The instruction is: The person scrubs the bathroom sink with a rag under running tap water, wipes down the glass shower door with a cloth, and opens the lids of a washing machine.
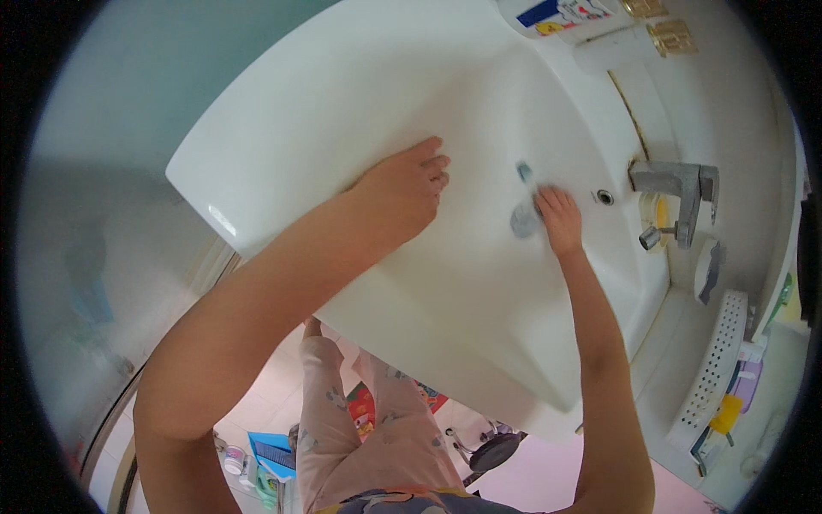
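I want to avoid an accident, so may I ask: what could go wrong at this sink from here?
The small blurred blue-grey thing is near what looks like the drain; if that is open, it might fall in.

The right hand is close to both, so its fingers could knock the thing.

The left hand might slide on the smooth sink, if wet.

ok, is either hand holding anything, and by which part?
Nothing shows in the left hand, over the white sink. Cannot tell for the right hand: blurred, beside a grey round patch.
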The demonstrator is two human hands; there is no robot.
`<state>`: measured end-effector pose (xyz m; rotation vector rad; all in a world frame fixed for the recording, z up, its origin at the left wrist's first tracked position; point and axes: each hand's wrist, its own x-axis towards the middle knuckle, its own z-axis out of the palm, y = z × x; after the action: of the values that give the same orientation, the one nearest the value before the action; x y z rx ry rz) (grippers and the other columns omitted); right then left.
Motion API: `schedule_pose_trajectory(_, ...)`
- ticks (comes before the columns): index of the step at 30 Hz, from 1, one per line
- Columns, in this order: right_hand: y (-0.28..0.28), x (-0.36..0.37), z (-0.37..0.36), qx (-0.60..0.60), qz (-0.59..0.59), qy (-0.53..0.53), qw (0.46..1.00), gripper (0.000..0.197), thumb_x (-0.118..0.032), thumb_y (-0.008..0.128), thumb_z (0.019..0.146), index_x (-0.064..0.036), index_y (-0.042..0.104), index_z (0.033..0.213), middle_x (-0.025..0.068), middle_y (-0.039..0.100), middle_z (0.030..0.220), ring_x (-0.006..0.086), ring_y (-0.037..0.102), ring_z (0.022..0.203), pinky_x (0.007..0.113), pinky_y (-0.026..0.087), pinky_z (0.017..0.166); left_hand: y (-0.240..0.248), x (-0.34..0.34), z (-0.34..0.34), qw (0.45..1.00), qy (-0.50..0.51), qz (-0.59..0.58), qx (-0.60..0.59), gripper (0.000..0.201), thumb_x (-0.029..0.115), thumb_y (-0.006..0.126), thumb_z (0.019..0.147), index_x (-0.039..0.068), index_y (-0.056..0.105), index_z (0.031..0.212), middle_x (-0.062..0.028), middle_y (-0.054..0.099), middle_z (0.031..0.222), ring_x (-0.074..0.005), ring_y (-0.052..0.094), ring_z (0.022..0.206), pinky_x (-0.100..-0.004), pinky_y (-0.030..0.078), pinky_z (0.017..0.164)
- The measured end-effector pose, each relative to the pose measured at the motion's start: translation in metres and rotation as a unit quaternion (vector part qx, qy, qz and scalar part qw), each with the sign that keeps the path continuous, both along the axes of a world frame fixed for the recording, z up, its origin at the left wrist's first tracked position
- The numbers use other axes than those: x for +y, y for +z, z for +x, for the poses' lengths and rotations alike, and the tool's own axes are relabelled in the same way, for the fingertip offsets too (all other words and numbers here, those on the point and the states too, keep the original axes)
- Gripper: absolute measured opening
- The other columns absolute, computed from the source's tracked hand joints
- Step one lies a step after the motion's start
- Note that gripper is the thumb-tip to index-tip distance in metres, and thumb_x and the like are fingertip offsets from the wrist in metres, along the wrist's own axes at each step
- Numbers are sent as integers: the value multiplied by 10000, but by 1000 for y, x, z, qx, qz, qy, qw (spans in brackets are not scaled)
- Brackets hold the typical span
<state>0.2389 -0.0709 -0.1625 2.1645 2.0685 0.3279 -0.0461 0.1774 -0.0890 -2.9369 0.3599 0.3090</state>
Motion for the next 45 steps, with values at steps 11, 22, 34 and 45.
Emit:
schedule_pose_trajectory(11, -61, 62, -99, 261, 300, -297, 868, 386, 49, 424, 883, 0, 491, 1261, 126, 381, 1431, 289, 401, 1290, 323, 408, 973, 10, -5, 6, 996, -21, 18, 86, 409, 216, 532, 871, 87, 550, 1259, -33, 424, 1420, -190, 305, 1357, -448, 80, 1157)
schedule_pose_trajectory(22, 39, 35, 1, -164, -95, 28, 981, 343, -140, 563, 833, -165, 603, 1172, -89, 482, 1301, 121, 439, 1186, 349, 371, 988, 14, -2, -1, 997, -26, 40, 67, 432, 221, 531, 875, 112, 520, 1293, -3, 392, 1441, -170, 273, 1371, -446, 57, 1161)
schedule_pose_trajectory(34, 43, 69, 5, -127, -53, 117, 984, 243, -130, 599, 756, -64, 648, 984, -1, 547, 1232, 171, 470, 1121, 307, 405, 876, 8, -1, 0, 999, -16, 6, 37, 443, 226, 524, 875, 107, 502, 1301, 3, 395, 1438, -132, 266, 1372, -414, 55, 1177)
schedule_pose_trajectory(45, 51, -124, 35, -63, -151, 50, 985, 198, -122, 609, 743, -82, 677, 924, -3, 574, 1193, 177, 499, 1069, 339, 436, 885, 3, -5, -8, 1000, 10, -2, -6, 420, 254, 544, 874, 126, 531, 1274, 40, 437, 1406, -98, 288, 1358, -391, 65, 1183)
